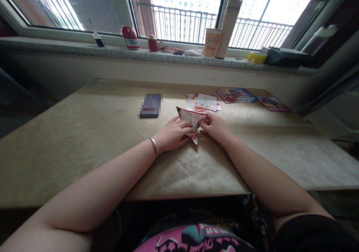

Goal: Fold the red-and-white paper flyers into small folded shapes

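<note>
Both hands are at a folded printed paper (186, 114), white with red edges, partly raised off the tabletop. My left hand (178, 132) is closed on its left and lower part, with the fingers bent across the near face. My right hand (214, 126) pinches the right corner between thumb and fingertips. A lower flap of the sheet points toward me below the fingers. Part of the folds is hidden by my hands. Just beyond lies a loose pile of similar red-and-white printed papers (206, 101).
The beige table (84, 143) meets a wall under a window. Colourful printed sheets (237, 95) and another stack (272, 103) lie back right. A dark, pixelated rectangular item (150, 105) lies left. On the sill stand a red can (130, 38), a paper cup (212, 42) and a tall tube (228, 27).
</note>
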Demonstrator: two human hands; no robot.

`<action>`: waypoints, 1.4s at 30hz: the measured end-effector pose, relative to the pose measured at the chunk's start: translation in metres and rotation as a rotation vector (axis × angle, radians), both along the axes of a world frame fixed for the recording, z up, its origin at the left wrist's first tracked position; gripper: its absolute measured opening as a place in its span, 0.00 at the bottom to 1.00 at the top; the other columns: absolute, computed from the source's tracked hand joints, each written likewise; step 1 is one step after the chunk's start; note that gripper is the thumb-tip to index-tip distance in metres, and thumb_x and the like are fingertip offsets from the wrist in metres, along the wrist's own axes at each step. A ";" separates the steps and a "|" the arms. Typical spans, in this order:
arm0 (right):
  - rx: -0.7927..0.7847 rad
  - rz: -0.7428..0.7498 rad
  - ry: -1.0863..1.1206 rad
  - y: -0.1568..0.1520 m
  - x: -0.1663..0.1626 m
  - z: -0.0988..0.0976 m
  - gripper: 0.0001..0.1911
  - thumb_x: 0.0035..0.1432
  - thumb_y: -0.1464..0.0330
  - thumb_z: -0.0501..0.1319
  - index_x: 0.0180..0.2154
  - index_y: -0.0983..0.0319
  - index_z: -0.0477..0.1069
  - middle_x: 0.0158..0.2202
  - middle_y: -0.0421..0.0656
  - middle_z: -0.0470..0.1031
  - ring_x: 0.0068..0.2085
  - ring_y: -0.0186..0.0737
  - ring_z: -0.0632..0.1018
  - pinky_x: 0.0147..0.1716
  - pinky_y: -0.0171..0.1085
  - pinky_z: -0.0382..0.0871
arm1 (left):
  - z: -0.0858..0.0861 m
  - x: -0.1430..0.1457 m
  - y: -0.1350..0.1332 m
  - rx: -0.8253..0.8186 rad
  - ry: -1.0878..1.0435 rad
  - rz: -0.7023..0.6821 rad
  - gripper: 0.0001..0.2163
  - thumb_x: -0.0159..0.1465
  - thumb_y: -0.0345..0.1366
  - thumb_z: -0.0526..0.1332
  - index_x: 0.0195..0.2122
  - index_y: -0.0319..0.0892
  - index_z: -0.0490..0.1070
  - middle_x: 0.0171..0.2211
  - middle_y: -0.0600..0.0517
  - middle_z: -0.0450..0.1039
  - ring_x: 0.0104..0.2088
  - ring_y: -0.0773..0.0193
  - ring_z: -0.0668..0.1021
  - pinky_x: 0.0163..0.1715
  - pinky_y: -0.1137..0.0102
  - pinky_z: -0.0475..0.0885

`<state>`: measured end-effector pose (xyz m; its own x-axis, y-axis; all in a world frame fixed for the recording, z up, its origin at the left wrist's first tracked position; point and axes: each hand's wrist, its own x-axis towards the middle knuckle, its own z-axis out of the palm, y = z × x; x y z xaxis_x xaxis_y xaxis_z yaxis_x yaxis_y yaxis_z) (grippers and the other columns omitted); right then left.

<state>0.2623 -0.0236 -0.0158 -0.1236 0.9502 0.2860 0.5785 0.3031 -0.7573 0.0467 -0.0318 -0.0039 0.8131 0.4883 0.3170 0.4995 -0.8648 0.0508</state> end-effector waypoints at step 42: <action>-0.027 0.087 -0.062 0.007 0.013 -0.007 0.10 0.50 0.61 0.64 0.26 0.61 0.72 0.27 0.40 0.76 0.29 0.36 0.73 0.32 0.36 0.65 | -0.006 0.006 0.000 0.074 -0.007 0.040 0.15 0.64 0.45 0.57 0.45 0.40 0.72 0.49 0.43 0.71 0.55 0.51 0.70 0.60 0.55 0.60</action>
<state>0.2748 -0.0163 -0.0230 -0.2231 0.9422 0.2498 0.5968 0.3346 -0.7293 0.0528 -0.0319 -0.0101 0.7911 0.4953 0.3589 0.5336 -0.8457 -0.0091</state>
